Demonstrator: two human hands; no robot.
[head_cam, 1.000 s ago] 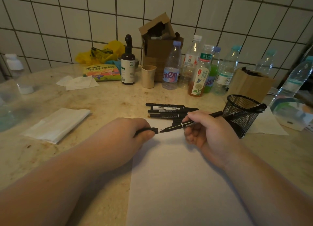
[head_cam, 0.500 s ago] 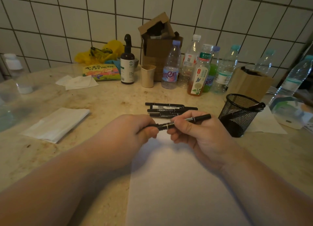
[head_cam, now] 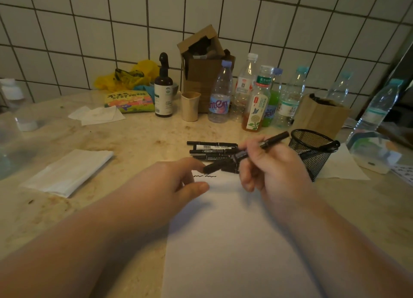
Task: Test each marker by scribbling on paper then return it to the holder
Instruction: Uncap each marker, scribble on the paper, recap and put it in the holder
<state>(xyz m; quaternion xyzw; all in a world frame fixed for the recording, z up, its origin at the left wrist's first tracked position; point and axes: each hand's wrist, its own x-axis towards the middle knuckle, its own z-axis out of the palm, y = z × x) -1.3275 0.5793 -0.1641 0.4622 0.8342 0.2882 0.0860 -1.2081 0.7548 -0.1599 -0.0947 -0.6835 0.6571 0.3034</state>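
My right hand (head_cam: 274, 170) grips a black marker (head_cam: 276, 138) with its cap on. The marker slants over the top edge of the white paper (head_cam: 234, 241). My left hand (head_cam: 169, 183) lies on the paper's left edge with its fingers loosely spread, the index fingertip close to the marker's cap end. Two short black scribbles (head_cam: 204, 176) show on the paper between my hands. Several black markers (head_cam: 212, 149) lie in a pile just beyond the paper. The black mesh holder (head_cam: 312, 154) stands to the right with one marker (head_cam: 330, 144) leaning in it.
Several plastic bottles (head_cam: 220, 96), a dark spray bottle (head_cam: 163, 89), a beige cup (head_cam: 190, 106) and an open cardboard box (head_cam: 203, 74) line the tiled wall. Folded tissue (head_cam: 67, 172) lies at left. A white sheet (head_cam: 342, 165) and a tall bottle (head_cam: 377, 107) are right of the holder.
The cap in my left hand was pushed back onto the marker. My left hand has let go and spread its fingers. My right hand has lifted the marker toward the right.
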